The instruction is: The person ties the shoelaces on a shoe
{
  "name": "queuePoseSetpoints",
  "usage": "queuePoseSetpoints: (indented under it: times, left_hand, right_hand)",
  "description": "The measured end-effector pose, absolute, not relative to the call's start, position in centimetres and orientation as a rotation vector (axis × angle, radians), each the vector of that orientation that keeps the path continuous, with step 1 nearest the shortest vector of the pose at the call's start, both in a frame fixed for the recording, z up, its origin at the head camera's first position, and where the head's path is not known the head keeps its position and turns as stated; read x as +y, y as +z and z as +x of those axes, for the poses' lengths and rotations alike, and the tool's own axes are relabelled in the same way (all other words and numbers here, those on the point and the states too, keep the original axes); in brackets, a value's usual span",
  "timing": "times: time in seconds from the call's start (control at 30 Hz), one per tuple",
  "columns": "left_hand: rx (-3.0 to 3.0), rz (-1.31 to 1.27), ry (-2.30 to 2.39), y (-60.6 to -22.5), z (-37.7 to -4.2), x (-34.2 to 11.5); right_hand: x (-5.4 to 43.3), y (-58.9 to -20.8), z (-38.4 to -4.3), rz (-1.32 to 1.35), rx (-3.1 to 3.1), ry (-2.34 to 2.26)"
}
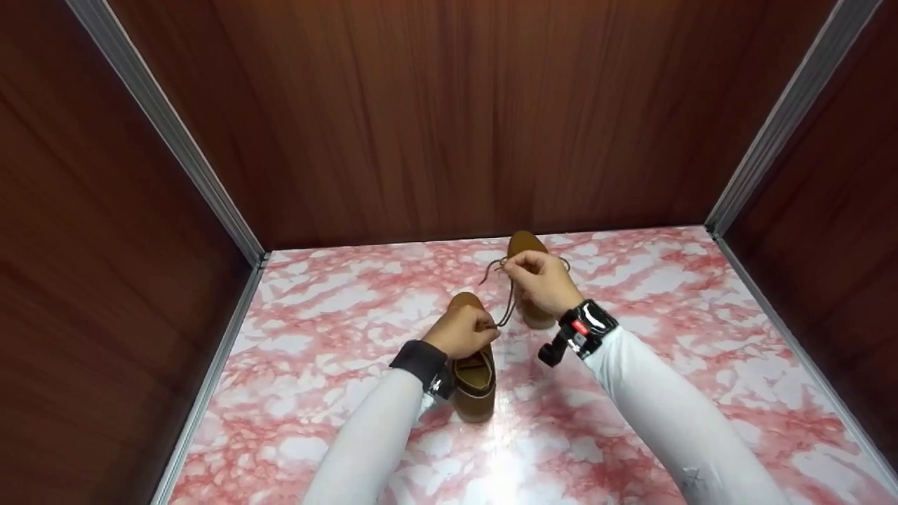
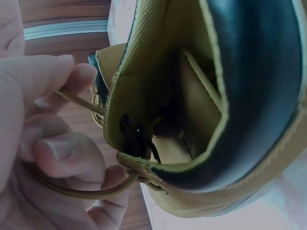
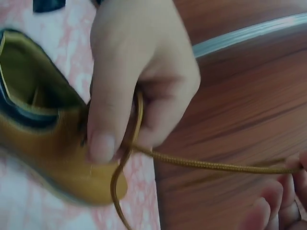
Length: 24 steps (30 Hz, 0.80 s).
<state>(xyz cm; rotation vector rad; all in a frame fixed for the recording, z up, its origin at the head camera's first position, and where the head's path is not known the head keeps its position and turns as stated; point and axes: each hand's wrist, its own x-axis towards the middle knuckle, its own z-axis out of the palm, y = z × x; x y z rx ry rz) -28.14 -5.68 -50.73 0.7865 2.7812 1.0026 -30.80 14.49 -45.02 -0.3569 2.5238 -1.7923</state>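
Two tan lace-up shoes stand on the marbled surface, toes pointing away. My left hand is over the nearer shoe and pinches its brown shoelace; another stretch of lace loops round behind the fingers. Up and to the right, my right hand is in front of the farther shoe, partly hiding it. Its thumb and fingers pinch the lace, which runs across to the left hand. A loose end hangs below the right fingers. In the left wrist view, the nearer shoe's open collar and dark padded rim fill the right side.
The red-and-white marbled surface spreads around both shoes. A dark wood panel rises right behind the farther shoe. Side panels with metal edge strips close in the left and right.
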Motion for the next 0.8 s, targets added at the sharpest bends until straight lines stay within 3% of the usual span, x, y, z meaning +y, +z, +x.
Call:
queuePoseSetpoints:
  times: [0.33,0.6,0.8]
  left_hand:
    - [2.621,0.536,1.359,-51.6,-28.2,-6.6]
    - [2.588,0.479,1.445,-51.7,-28.0,-7.1]
    - [2.599,0.468,1.453,-51.6,-28.0,-7.1]
  right_hand:
    - [15.7,-48.7,-31.8,-0.496,2.846,-1.281]
    - [15.4,-50.8,-31.4,-0.764,2.943,-0.750]
    - [15.6,-51.7,-31.3,-0.773,3.048,-0.734]
